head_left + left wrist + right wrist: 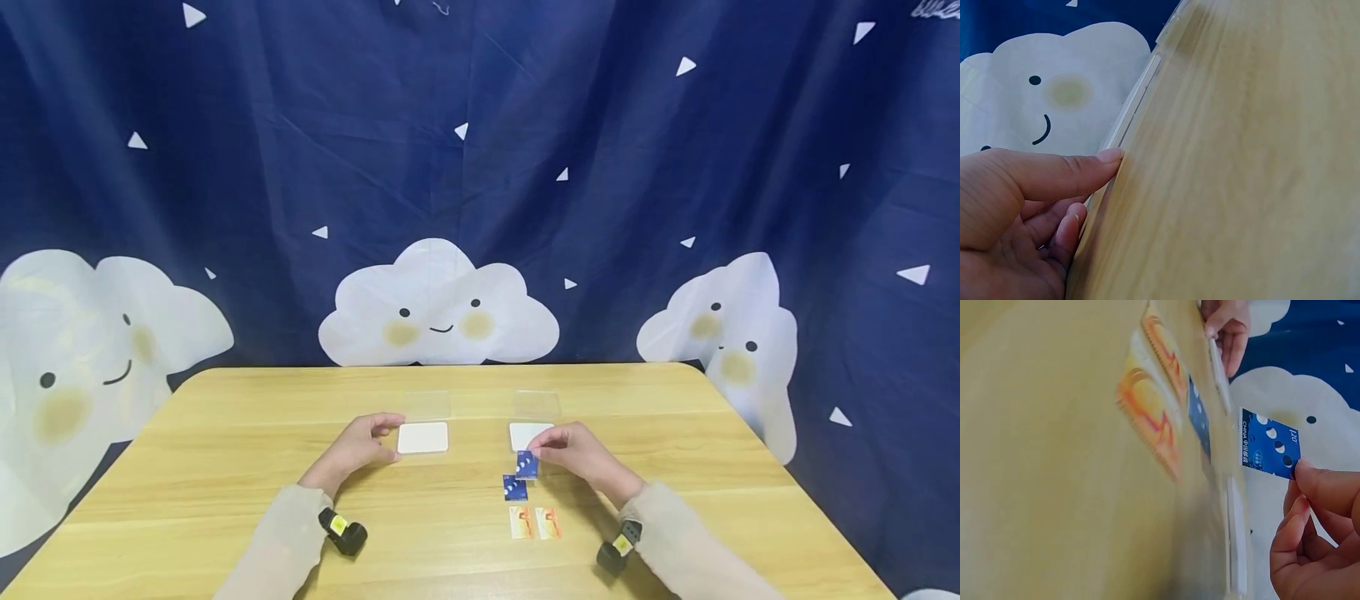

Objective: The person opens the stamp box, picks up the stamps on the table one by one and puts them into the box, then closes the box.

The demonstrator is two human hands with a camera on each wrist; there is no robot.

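My right hand [581,454] pinches a blue postage stamp [1269,444] by one corner, between thumb and finger. The stamp shows moon phases and the word CHINA, and is raised off the table just in front of the right white-lined clear case [525,433]. A second blue stamp [514,488] lies on the table below it. Two orange-and-white stamps [521,523] lie side by side nearer me. My left hand [360,446] holds the left white-lined clear case [422,437] at its left edge, with the thumb and a finger at its near and far corners.
Behind each case lies a transparent flap, the left flap [427,406] and the right flap [537,404]. All of it rests on a wooden table [247,450]. A dark blue curtain [375,150] with white clouds hangs beyond the far edge.
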